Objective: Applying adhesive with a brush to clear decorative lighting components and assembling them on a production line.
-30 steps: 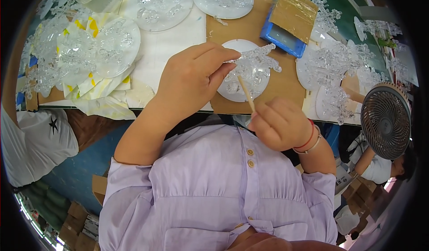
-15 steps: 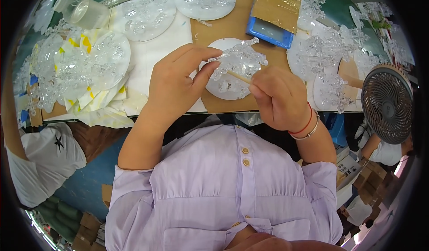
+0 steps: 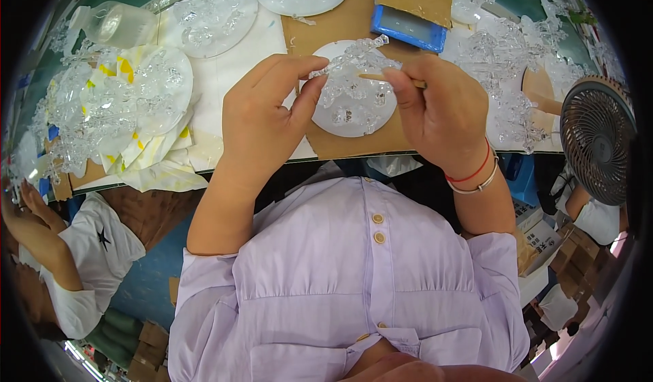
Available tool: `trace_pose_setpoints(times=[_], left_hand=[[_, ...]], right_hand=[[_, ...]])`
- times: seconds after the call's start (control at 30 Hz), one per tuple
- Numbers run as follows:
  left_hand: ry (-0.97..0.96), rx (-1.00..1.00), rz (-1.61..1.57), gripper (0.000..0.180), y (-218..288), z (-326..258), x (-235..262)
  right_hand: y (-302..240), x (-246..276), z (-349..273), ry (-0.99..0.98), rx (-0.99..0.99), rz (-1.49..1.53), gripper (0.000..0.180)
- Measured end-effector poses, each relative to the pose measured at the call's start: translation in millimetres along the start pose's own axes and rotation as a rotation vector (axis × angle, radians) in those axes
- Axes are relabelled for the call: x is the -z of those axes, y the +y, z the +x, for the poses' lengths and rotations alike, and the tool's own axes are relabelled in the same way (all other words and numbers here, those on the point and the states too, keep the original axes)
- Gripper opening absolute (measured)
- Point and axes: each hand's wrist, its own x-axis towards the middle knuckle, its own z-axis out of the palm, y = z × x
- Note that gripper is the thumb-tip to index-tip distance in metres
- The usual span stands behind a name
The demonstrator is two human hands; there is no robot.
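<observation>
At a table crowded with clear plastic ornaments, a brown cardboard sheet carries a round white plate. Just above that plate, the left hand pinches a clear snowflake-like ornament between thumb and fingers, while the right hand grips a thin wooden stick touching the ornament.

Bare brown cardboard leaves an open lane at twelve o'clock from the hands. A blue tray blocks one o'clock, clear plastic pieces crowd three o'clock, and stacked clear plates fill nine o'clock.
</observation>
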Motion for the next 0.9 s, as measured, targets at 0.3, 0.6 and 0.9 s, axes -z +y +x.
trace_pose_setpoints(times=[0.3,0.6,0.9], left_hand=[[-0.014,-0.004,-0.010,0.016,5.3,0.8,-3.4],[0.014,-0.042,-0.012,0.020,1.7,0.1,-4.5],[0.042,-0.029,-0.032,0.019,-1.8,-4.0,-12.4]], right_hand=[[11.9,22.2,-45.1,0.061,-0.173,0.261,0.009],[4.6,62.5,-63.6,0.380,0.281,0.294,0.022],[53.3,27.9,-27.3,0.239,-0.160,0.032,0.010]])
